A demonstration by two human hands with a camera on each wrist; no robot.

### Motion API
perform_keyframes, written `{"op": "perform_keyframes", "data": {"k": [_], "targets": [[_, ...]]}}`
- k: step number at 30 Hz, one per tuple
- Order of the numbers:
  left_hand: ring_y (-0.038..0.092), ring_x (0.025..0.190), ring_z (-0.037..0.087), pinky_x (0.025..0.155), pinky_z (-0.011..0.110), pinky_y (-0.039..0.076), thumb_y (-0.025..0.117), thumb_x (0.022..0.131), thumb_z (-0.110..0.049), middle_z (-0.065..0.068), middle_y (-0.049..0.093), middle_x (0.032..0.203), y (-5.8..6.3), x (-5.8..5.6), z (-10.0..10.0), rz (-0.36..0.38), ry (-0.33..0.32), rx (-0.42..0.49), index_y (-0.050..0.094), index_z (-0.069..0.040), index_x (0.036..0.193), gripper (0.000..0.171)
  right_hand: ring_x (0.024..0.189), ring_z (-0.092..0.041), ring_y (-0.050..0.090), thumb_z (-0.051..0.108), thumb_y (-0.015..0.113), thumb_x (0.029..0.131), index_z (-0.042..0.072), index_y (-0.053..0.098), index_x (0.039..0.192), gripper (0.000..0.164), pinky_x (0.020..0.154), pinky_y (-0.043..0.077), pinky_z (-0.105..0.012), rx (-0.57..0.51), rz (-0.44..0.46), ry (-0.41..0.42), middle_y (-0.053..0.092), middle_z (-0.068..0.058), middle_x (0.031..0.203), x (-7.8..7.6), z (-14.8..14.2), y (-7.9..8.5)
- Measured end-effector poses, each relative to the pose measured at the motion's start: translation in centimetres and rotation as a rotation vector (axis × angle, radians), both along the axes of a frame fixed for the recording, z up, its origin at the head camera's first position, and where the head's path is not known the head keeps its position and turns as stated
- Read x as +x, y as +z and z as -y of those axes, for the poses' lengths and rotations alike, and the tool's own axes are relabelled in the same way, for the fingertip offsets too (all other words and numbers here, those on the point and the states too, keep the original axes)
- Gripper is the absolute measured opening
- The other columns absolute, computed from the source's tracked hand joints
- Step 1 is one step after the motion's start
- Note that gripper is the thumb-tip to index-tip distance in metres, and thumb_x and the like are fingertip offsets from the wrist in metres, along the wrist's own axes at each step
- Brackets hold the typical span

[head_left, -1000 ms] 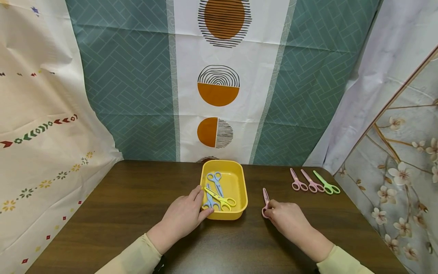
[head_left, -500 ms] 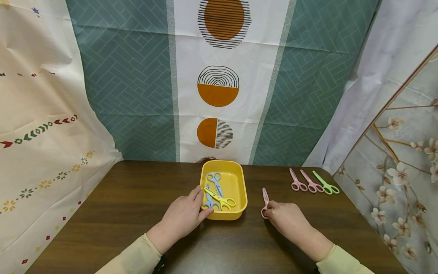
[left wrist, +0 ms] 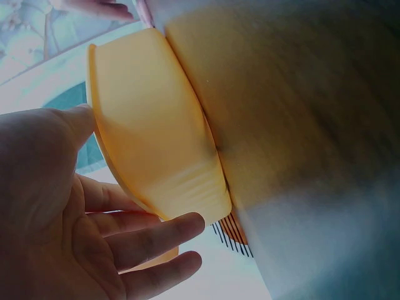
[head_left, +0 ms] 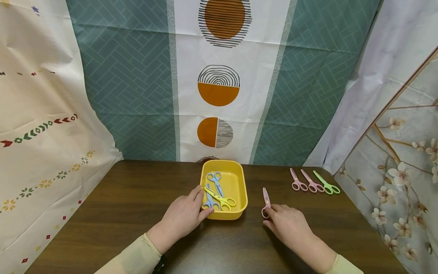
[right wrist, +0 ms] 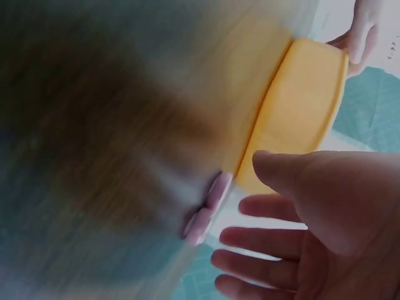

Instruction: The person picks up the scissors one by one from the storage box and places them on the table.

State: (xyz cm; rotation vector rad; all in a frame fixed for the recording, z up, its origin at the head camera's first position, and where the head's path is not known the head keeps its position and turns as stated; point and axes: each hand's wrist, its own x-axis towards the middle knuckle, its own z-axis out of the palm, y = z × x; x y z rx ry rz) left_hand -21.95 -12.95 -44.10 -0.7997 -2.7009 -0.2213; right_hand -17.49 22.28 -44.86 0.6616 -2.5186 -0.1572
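Note:
My left hand holds the near left corner of a yellow plastic bin, its thumb on the rim and its fingers along the side. Inside the bin lie two pairs of blue scissors and a yellow pair. Right of the bin, pink scissors lie on the table, blades pointing away. My right hand is just beside their handles, thumb spread apart from the fingers. In the right wrist view, the fingers of that hand are loosely extended, and the pink scissors lie apart from them.
At the far right of the dark wooden table are two more pink scissors and a green pair in a row. Patterned cloths hang behind the table and on both sides.
My right hand has loosened from the pink scissors, thumb now away from the handles, and has shifted slightly towards me. The left hand and the bin have stayed put.

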Motion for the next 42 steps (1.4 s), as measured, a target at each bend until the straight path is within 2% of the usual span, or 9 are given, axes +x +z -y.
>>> {"op": "perform_keyframes", "data": {"k": [6, 9, 16, 27, 42], "targets": [[0.076, 0.108, 0.037, 0.097, 0.05, 0.06, 0.066, 0.109, -0.057, 0.025, 0.058, 0.155, 0.0, 0.0, 0.0, 0.0, 0.004, 0.0, 0.059, 0.007, 0.152, 0.077, 0.105, -0.03, 0.077, 0.047, 0.091, 0.09, 0.007, 0.08, 0.125, 0.054, 0.08, 0.064, -0.049, 0.012, 0.149, -0.104, 0.078, -0.011, 0.119, 0.9, 0.8, 0.4], [0.076, 0.109, 0.037, 0.098, 0.05, 0.06, 0.065, 0.109, -0.057, 0.025, 0.058, 0.156, 0.0, 0.0, 0.0, 0.002, 0.003, -0.001, 0.058, 0.007, 0.152, 0.077, 0.111, -0.033, 0.076, 0.05, 0.089, 0.091, 0.004, 0.078, 0.13, 0.06, 0.086, 0.064, -0.05, 0.018, 0.21, -0.132, 0.077, -0.016, 0.127, 1.2, 1.0, 0.5], [0.075, 0.11, 0.038, 0.098, 0.05, 0.06, 0.066, 0.109, -0.057, 0.026, 0.057, 0.156, -0.1, 0.0, -0.1, 0.002, 0.0, -0.002, 0.058, 0.007, 0.153, 0.078, 0.111, -0.037, 0.077, 0.053, 0.085, 0.093, 0.004, 0.077, 0.133, 0.063, 0.085, 0.064, -0.051, 0.029, 0.284, -0.161, 0.075, -0.016, 0.136, 1.3, 1.1, 0.1], [0.076, 0.104, 0.037, 0.094, 0.051, 0.061, 0.067, 0.109, -0.055, 0.027, 0.058, 0.154, 0.0, 0.0, 0.0, -0.011, -0.008, 0.009, 0.058, 0.008, 0.152, 0.076, 0.113, -0.038, 0.076, 0.053, 0.084, 0.094, 0.003, 0.076, 0.134, 0.064, 0.089, 0.063, -0.052, 0.045, 0.299, -0.152, 0.073, -0.018, 0.138, 1.2, 1.1, 0.1], [0.076, 0.104, 0.037, 0.093, 0.05, 0.061, 0.067, 0.109, -0.054, 0.026, 0.058, 0.155, -0.1, 0.0, 0.0, -0.019, -0.011, 0.005, 0.059, 0.008, 0.15, 0.075, 0.122, -0.041, 0.073, 0.049, 0.086, 0.094, -0.001, 0.073, 0.138, 0.068, 0.097, 0.061, -0.055, 0.0, 0.339, -0.15, 0.072, -0.022, 0.14, 0.3, 1.1, 0.4]]}}
